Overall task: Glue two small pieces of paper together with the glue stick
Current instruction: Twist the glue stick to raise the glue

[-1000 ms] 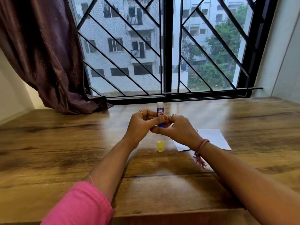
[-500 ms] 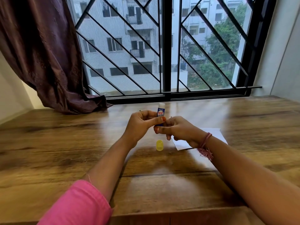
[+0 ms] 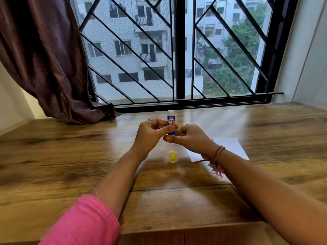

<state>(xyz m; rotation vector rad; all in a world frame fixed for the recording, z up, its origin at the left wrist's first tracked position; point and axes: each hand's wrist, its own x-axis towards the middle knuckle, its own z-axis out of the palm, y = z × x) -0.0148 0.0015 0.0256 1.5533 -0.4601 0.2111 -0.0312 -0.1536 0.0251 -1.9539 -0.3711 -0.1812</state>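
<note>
A blue glue stick with a white tip stands upright above the wooden table, uncapped. My left hand grips its body between thumb and curled fingers. My right hand pinches the stick's bottom end with its fingertips. The stick's yellow cap lies on the table just below the hands. White paper lies flat to the right, partly hidden by my right wrist; I cannot tell whether it is one sheet or two.
A barred window runs along the table's far edge. A dark purple curtain hangs at the back left, its end resting on the table. A wall closes the right side.
Both hands stay on the glue stick; my right hand's fingers shifted slightly at its base. The stick remains upright. The cap and paper have not moved.
</note>
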